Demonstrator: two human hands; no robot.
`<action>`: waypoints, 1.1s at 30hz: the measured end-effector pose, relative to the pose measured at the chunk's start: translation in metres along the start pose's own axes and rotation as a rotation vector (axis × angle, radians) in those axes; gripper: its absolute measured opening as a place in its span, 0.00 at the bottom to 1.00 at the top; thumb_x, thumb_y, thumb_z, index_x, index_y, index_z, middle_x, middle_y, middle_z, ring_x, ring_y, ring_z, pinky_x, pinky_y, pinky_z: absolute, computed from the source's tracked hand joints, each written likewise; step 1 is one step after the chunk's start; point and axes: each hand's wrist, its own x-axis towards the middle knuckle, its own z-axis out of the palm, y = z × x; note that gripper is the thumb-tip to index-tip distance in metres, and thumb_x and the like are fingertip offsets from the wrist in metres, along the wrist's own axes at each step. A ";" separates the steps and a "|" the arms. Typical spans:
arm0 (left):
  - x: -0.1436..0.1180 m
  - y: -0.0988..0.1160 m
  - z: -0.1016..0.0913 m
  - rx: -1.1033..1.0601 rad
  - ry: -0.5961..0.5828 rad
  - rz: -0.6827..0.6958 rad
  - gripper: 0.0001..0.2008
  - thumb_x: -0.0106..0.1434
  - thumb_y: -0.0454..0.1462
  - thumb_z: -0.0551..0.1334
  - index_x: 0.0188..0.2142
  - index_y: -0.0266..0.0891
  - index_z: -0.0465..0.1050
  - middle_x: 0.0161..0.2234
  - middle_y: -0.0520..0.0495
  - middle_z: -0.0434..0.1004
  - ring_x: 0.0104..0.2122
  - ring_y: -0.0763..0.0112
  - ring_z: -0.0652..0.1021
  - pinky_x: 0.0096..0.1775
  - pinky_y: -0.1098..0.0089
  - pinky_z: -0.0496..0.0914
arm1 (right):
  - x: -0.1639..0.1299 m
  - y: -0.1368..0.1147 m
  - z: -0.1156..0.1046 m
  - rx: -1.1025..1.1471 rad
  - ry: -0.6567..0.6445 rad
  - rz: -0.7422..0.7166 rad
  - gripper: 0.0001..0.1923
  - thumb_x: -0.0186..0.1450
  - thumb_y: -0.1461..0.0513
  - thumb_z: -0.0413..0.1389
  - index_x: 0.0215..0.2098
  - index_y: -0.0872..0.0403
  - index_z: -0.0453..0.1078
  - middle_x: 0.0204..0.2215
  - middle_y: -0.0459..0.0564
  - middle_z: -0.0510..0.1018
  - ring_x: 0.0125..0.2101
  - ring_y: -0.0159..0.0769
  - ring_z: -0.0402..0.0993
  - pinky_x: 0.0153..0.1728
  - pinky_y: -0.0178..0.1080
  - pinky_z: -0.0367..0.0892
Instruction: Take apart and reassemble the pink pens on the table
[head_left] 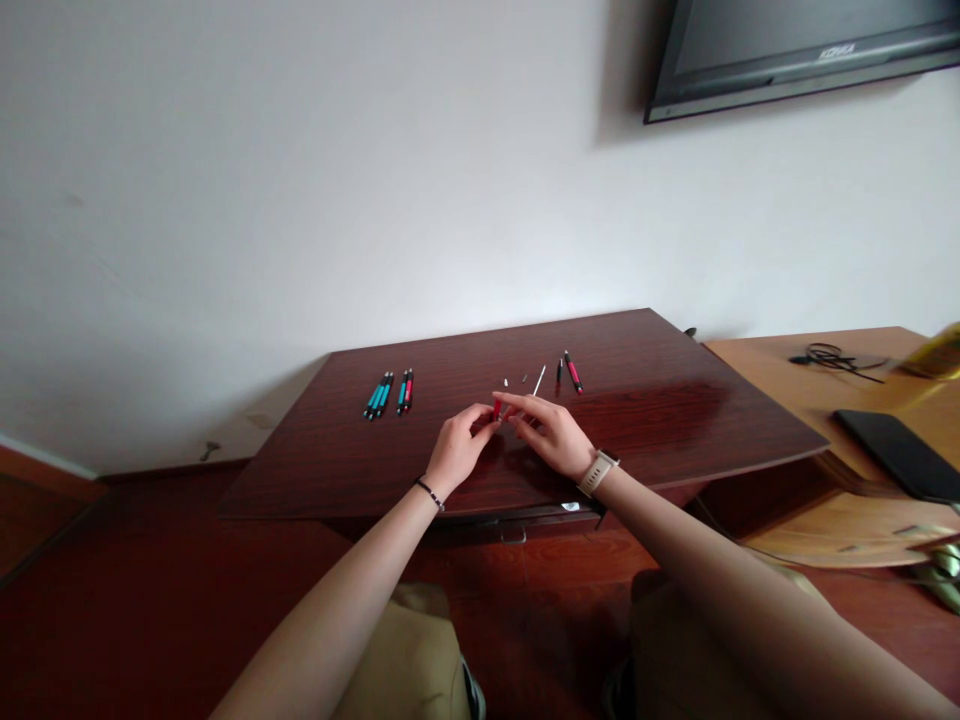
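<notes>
Two bare arms [330,600] are nearest, and their hands meet over the dark tabletop [675,420]. The left hand [459,450] pinches a small red piece [496,408] in its fingertips. The right hand [551,435] bends in, its fingers at the top of the red piece; I cannot tell if they grip it. Working close together likely keeps such a little thing steady. The red piece's long side points either up or toward the wall [420,220]; I can't tell which.

Past the right hand, a thin stick [539,380] slants away and rightward. A white bit [505,382], a dark bit [524,378] and a black piece [559,372] lie near, perhaps for easy reach. Beside them, a red pen [573,372] slants away and leftward. Far left, blue pens [379,395] lie side by side, slanting rightward, maybe to stay tidy.
</notes>
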 end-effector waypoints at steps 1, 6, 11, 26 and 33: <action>0.000 0.000 0.000 -0.001 0.002 0.002 0.08 0.72 0.38 0.65 0.49 0.43 0.80 0.48 0.45 0.86 0.46 0.59 0.85 0.51 0.62 0.77 | 0.000 -0.001 0.000 -0.006 -0.018 0.003 0.25 0.77 0.61 0.52 0.71 0.44 0.69 0.49 0.51 0.84 0.47 0.40 0.81 0.49 0.42 0.75; -0.001 0.000 0.000 -0.008 -0.006 0.013 0.07 0.72 0.39 0.65 0.47 0.43 0.80 0.47 0.45 0.86 0.44 0.59 0.85 0.50 0.63 0.77 | -0.001 -0.004 0.000 0.014 -0.101 0.050 0.30 0.75 0.62 0.53 0.74 0.44 0.63 0.47 0.47 0.85 0.38 0.35 0.81 0.46 0.39 0.75; 0.001 0.001 -0.001 -0.026 0.007 -0.013 0.07 0.72 0.39 0.65 0.47 0.43 0.80 0.46 0.45 0.86 0.45 0.59 0.85 0.50 0.63 0.76 | 0.000 -0.003 0.000 -0.038 -0.119 0.043 0.31 0.76 0.62 0.51 0.76 0.43 0.59 0.47 0.47 0.85 0.38 0.35 0.81 0.47 0.39 0.76; 0.009 -0.019 0.005 -0.260 0.080 -0.099 0.11 0.71 0.45 0.67 0.45 0.40 0.80 0.43 0.44 0.86 0.41 0.62 0.85 0.48 0.63 0.78 | 0.032 0.029 0.015 -0.744 -0.276 0.208 0.29 0.76 0.48 0.55 0.73 0.43 0.68 0.75 0.60 0.60 0.76 0.61 0.46 0.72 0.64 0.49; 0.010 -0.011 0.004 -0.269 0.102 -0.117 0.09 0.70 0.43 0.67 0.43 0.40 0.80 0.42 0.45 0.85 0.42 0.62 0.85 0.48 0.64 0.78 | 0.054 0.044 0.025 -0.762 -0.310 0.325 0.31 0.77 0.44 0.50 0.74 0.42 0.66 0.74 0.61 0.62 0.77 0.60 0.45 0.72 0.63 0.44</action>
